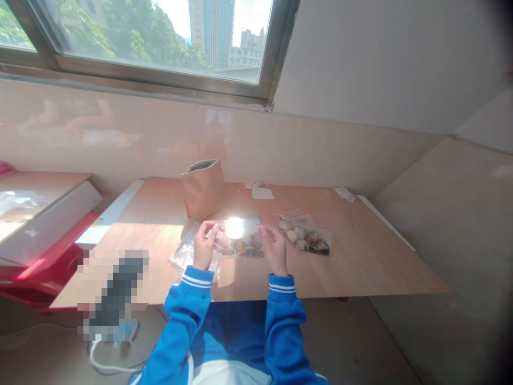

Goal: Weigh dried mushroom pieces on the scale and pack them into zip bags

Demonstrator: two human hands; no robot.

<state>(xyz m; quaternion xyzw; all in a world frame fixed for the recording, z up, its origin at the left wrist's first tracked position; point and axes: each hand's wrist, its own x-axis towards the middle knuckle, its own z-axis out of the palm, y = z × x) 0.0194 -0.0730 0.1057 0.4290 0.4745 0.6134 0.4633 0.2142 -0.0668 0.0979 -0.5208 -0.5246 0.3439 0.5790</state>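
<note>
Between my hands is a clear zip bag (242,248) with brown and dark dried pieces inside; bright glare hides part of its top edge. My left hand (206,245) pinches the bag's upper left corner. At the upper right corner, the fingers of my right hand (273,247) pinch it too. Under and beside my left hand lies a pile of clear plastic bags (183,253). To the right of my right hand rests a filled zip bag (308,239) holding pale and dark dried pieces, partly over another one.
A brown paper bag (203,190) stands open at the back left of the wooden table (360,267). White paper (263,193) and crumpled tissue (344,194) lie along the back. A blurred dark object (120,291) is at the front left, beside a red chair (60,262).
</note>
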